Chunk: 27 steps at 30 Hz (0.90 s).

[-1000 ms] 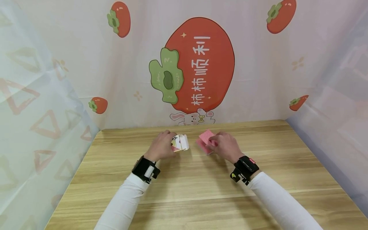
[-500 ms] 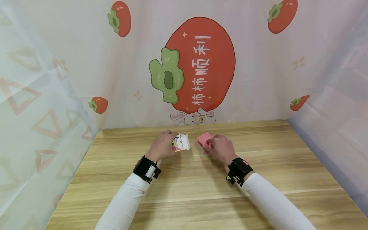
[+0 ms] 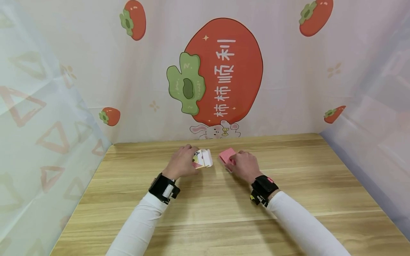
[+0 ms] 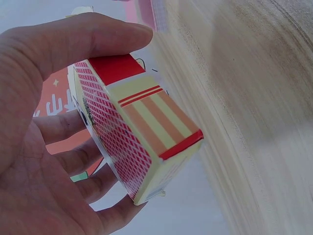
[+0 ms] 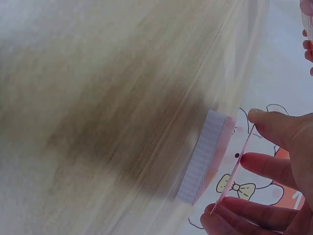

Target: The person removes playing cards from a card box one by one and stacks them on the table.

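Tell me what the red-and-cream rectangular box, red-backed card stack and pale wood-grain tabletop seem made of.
Red-and-cream rectangular box: probably thin printed cardboard, smooth; crisp folded edges show.
Red-backed card stack: likely paper, finish perhaps coated; fine layers line its white side.
Pale wood-grain tabletop: wood or wood-look laminate, fairly matte; streaked grain alone leaves it open.

Saw a big flat table made of light brown wood, with long darker stripes going from side to side. Spotted a neat pile of cards lying flat on it, close to the back edge and about halfway across. Saw pink on top of the pile and white along its side.
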### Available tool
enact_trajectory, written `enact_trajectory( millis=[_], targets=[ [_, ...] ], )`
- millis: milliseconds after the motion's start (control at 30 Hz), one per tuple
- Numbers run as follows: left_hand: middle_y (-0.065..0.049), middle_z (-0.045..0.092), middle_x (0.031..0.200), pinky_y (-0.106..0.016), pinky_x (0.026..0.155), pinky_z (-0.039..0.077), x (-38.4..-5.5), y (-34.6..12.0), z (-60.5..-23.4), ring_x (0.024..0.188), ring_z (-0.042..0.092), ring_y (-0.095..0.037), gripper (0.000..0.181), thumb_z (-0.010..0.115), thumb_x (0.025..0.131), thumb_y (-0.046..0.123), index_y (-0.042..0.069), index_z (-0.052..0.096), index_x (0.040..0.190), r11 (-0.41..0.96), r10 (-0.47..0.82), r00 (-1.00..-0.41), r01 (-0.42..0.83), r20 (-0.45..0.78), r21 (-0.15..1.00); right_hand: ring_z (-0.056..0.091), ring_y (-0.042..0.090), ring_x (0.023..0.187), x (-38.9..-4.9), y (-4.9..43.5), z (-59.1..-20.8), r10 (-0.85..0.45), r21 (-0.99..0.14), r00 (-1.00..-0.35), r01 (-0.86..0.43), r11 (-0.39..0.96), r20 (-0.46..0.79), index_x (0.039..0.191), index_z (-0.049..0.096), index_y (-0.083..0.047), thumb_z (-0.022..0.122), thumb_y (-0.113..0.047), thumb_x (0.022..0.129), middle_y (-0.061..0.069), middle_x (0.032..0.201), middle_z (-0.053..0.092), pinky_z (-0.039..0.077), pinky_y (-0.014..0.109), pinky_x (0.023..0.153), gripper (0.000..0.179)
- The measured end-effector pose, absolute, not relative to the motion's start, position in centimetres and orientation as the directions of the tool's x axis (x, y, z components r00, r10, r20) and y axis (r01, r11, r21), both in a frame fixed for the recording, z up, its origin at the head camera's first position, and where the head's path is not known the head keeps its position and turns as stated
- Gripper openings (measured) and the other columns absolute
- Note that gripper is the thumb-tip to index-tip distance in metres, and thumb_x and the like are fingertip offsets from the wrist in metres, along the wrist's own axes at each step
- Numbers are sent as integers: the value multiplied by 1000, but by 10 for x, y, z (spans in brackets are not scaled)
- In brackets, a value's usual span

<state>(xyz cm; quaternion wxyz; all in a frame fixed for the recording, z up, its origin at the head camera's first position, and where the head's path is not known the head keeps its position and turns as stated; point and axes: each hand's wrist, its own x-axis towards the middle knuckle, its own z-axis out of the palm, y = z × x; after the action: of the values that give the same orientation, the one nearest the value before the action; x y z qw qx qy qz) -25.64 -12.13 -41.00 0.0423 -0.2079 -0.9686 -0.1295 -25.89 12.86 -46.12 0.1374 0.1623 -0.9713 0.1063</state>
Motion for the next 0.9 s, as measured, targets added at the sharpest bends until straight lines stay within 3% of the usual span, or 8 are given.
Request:
enact_trajectory(
  millis=[900],
  targets=[
    [-2,52,100,-36,69,41,-256,-121,-411,88,46,-19,70,80,52,29,12,56,116,864,412,-895,444,172,238,47,15,67,-263,124,-469,-254,-181,-924,-312,933,286,85,70,-16,69,-40,76,-4,65,50,37,31,53,26]
  ],
)
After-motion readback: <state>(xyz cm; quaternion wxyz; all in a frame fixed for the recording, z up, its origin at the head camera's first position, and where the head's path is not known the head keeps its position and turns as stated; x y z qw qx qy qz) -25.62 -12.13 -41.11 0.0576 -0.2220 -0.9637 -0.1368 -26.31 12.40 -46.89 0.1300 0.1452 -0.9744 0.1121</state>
